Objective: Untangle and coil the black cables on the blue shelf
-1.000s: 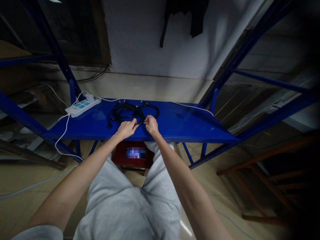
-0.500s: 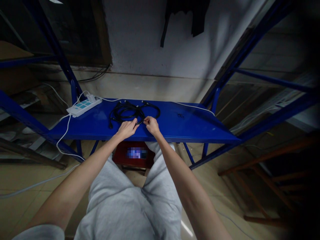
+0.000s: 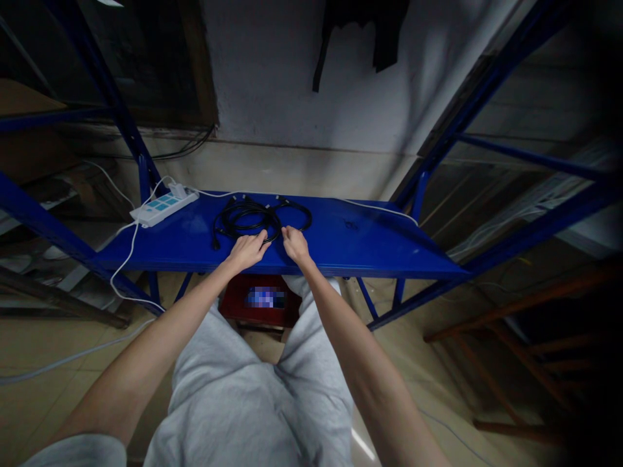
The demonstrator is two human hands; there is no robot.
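Left hand: the left hand (image 3: 248, 250) rests near the front edge of the blue shelf (image 3: 370, 243), knuckles up and fingers curled narrow, its tips touching the near side of the black cable (image 3: 243, 217).
Right hand: the right hand (image 3: 294, 243) is just beside the left, with only a small gap between them. Its fingers are bunched and point forward onto the same near stretch of cable.
Grip: both hands touch the cable, but I cannot tell whether either one has closed around a strand.
Black cable: it lies coiled in loose loops flat on the shelf, just beyond both hands. One plug end lies at the coil's left side.
Power strip: a white power strip (image 3: 163, 207) sits at the shelf's far left corner, well apart from the hands. Its white cord (image 3: 121, 259) hangs over the left edge.
Below the shelf: a red stool (image 3: 233, 305) stands between the person's knees, which are in grey trousers (image 3: 243, 402).
Wall: a dark garment (image 3: 379, 32) hangs above the shelf.
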